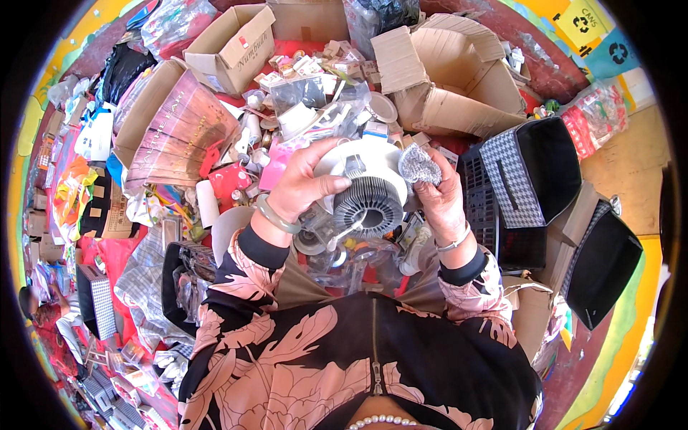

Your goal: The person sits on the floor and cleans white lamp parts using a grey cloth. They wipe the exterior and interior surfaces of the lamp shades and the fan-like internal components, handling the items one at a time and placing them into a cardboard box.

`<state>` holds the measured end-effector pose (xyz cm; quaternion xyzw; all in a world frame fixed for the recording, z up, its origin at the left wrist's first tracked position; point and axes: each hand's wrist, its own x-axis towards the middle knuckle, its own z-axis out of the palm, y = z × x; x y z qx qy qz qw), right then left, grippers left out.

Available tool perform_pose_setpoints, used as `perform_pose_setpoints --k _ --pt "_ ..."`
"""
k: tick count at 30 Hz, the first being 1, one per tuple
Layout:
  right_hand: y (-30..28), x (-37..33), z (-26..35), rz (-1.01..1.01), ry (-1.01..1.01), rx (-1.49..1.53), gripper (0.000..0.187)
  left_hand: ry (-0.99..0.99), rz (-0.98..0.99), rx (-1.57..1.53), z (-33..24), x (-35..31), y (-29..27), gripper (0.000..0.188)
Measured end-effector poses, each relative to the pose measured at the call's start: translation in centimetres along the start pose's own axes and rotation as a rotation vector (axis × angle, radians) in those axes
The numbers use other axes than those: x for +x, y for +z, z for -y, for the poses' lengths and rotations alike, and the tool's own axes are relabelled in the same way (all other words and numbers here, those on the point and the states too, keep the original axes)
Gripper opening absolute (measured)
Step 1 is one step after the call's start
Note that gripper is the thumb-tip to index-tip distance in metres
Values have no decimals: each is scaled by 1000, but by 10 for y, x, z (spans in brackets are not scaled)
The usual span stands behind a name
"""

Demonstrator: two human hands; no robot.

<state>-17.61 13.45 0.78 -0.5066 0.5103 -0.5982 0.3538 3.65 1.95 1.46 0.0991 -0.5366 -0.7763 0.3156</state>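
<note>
A round downlight (367, 206) with a white rim and a ring of dark metal fins is held in front of me. My left hand (309, 183) is closed on its left side, thumb lying across the rim near the fins. A pale wire or stem sticks out of its centre toward me. My right hand (441, 199) pinches a silver, faceted cup-like piece (419, 165) at the lamp's right edge; whether the two touch I cannot tell. Below the lamp, clear plastic and small round parts (309, 242) lie near my lap.
Mixed scrap and small boxes (315, 79) heap up beyond my hands. Open cardboard boxes (459, 79) stand at the far side. Black bins with houndstooth panels (527, 172) are on the right. A pink printed bag (183, 136) leans at left; another person (61, 315) is far left.
</note>
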Motion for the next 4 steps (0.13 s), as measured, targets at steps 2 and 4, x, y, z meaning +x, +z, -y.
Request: perform_pose_setpoints --k 2,4 --pt "-4 0 -3 1 7 -153 31 -25 48 62 3 -3 -1 51" --pt "-11 5 2 159 11 -300 35 -43 175 244 4 -1 1 53"
